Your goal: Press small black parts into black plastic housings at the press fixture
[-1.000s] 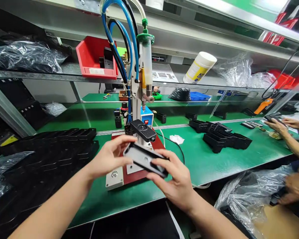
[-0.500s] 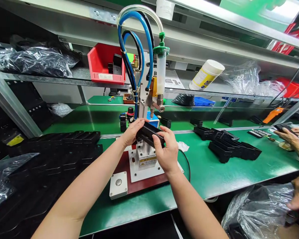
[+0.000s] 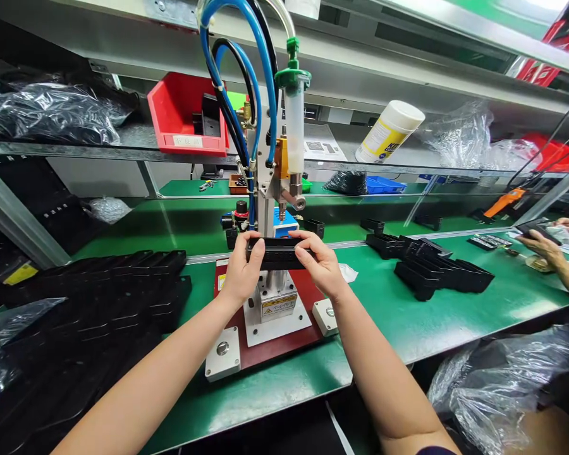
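Note:
A black plastic housing (image 3: 279, 254) is held level between my two hands, in front of the bench press's column. My left hand (image 3: 244, 265) pinches its left end, thumb on the near side and fingers over the top. At the right end, my right hand (image 3: 318, 262) grips it the same way. Behind it stands the press (image 3: 265, 215) with blue hoses and a clear syringe barrel (image 3: 294, 126); its metal tip (image 3: 282, 212) is above and behind the housing. Below is the press's metal base block (image 3: 277, 303) with a warning label.
Button boxes (image 3: 222, 354) flank the red base plate. Black housings (image 3: 123, 291) crowd the left; more black parts (image 3: 422, 265) lie right. A shelf holds a red bin (image 3: 171, 126) and a white tub (image 3: 391, 129). A co-worker's hands (image 3: 545, 246) are at far right.
The housing has gone from tilted to level, its long side facing me. My left hand has shifted from its top to its left end. The right button box has come into sight.

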Motion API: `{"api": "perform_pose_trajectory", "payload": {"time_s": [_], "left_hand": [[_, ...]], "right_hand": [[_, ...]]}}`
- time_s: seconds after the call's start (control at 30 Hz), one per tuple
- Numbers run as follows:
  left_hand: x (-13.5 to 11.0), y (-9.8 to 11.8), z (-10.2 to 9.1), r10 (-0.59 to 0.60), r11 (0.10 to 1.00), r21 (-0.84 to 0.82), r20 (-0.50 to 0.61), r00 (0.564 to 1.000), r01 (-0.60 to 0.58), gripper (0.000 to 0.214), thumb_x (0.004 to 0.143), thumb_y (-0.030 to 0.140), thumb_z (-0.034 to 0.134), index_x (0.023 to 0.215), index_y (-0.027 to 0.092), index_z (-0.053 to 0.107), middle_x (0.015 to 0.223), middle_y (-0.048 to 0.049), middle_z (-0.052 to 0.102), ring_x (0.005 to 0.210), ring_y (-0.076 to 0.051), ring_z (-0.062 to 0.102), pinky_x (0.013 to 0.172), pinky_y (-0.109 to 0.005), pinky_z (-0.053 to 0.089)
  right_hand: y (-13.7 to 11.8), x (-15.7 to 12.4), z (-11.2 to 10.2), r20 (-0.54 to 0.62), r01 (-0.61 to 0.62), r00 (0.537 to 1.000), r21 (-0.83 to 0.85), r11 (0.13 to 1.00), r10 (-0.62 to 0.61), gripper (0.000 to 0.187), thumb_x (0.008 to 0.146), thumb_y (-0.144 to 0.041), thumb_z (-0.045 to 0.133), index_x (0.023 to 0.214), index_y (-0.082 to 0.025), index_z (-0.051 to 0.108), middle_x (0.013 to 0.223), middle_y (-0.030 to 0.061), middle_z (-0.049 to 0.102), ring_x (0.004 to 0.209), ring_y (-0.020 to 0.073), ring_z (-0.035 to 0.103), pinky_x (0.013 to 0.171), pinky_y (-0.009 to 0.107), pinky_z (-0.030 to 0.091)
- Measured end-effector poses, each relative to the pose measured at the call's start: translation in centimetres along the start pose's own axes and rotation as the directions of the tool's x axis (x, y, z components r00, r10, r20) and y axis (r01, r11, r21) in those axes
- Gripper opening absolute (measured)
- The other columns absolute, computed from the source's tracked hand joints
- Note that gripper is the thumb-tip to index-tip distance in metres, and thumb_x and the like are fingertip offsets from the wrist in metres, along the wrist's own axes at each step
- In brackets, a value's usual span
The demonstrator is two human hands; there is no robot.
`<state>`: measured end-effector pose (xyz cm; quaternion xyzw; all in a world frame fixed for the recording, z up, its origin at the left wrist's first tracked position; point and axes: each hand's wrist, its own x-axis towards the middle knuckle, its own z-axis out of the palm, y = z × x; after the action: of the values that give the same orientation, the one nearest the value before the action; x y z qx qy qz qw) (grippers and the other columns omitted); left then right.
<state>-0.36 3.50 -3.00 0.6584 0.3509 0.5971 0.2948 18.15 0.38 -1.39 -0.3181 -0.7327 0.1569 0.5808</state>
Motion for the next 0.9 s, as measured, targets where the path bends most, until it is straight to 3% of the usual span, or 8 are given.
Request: {"api": "perform_pose_trajectory", "payload": {"time_s": [0.23, 0.4, 0.53, 0.67, 0.9], "left_hand": [[-0.2, -0.2, 0.4, 0.074, 0.997, 0.037, -0.058, 0.996, -0.072, 0.036, 0.093, 0.051, 0.045, 0.108, 0.020, 0.056, 0.100, -0.0055, 0.062, 0.087, -0.019, 0.058, 0.077, -0.031, 0.047], [0.2, -0.4, 0.7, 0.056, 0.996, -0.072, -0.075, 0.996, -0.061, 0.029, 0.090, 0.044, 0.049, 0.099, 0.020, 0.063, 0.096, -0.0042, 0.064, 0.088, -0.020, 0.059, 0.079, -0.032, 0.048], [0.3, -0.2, 1.1, 0.068, 0.994, -0.079, -0.126, 0.990, -0.078, 0.025, 0.086, 0.038, 0.050, 0.096, 0.021, 0.066, 0.094, -0.0033, 0.066, 0.087, -0.020, 0.059, 0.078, -0.032, 0.047], [0.3, -0.1, 1.3, 0.079, 0.997, -0.012, -0.157, 0.984, -0.082, 0.026, 0.083, 0.035, 0.049, 0.091, 0.020, 0.068, 0.087, -0.0027, 0.066, 0.080, -0.020, 0.058, 0.073, -0.031, 0.047], [0.1, 0.1, 1.0, 0.104, 0.994, 0.030, -0.158, 0.982, -0.101, 0.024, 0.086, 0.033, 0.049, 0.090, 0.020, 0.070, 0.090, -0.0037, 0.070, 0.084, -0.021, 0.062, 0.077, -0.033, 0.048]], "right_hand": [[-0.2, 0.4, -0.5, 0.048, 0.035, 0.998, -0.018, 0.999, -0.034, 0.034, 0.098, -0.049, 0.054, 0.079, -0.021, 0.059, 0.118, 0.0094, 0.061, 0.110, 0.0262, 0.056, 0.096, 0.041, 0.044], [0.1, 0.5, 0.7, -0.078, 0.118, 0.989, -0.092, 0.989, -0.125, 0.039, 0.098, -0.050, 0.054, 0.071, -0.021, 0.056, 0.109, 0.0106, 0.065, 0.100, 0.0255, 0.061, 0.087, 0.040, 0.048], [0.5, 0.3, 1.9, -0.209, 0.146, 0.964, -0.111, 0.983, -0.167, 0.040, 0.099, -0.039, 0.053, 0.063, -0.021, 0.051, 0.105, 0.0101, 0.068, 0.095, 0.0244, 0.064, 0.083, 0.039, 0.050], [0.5, 0.1, 2.3, -0.239, 0.125, 0.959, -0.123, 0.984, -0.152, 0.039, 0.098, -0.033, 0.051, 0.061, -0.021, 0.050, 0.104, 0.0098, 0.069, 0.094, 0.0243, 0.065, 0.082, 0.039, 0.050], [0.6, 0.8, 2.3, -0.251, 0.051, 0.965, -0.101, 0.994, -0.076, 0.036, 0.096, -0.028, 0.049, 0.062, -0.020, 0.057, 0.093, 0.0087, 0.069, 0.086, 0.0232, 0.065, 0.076, 0.036, 0.049]]}}
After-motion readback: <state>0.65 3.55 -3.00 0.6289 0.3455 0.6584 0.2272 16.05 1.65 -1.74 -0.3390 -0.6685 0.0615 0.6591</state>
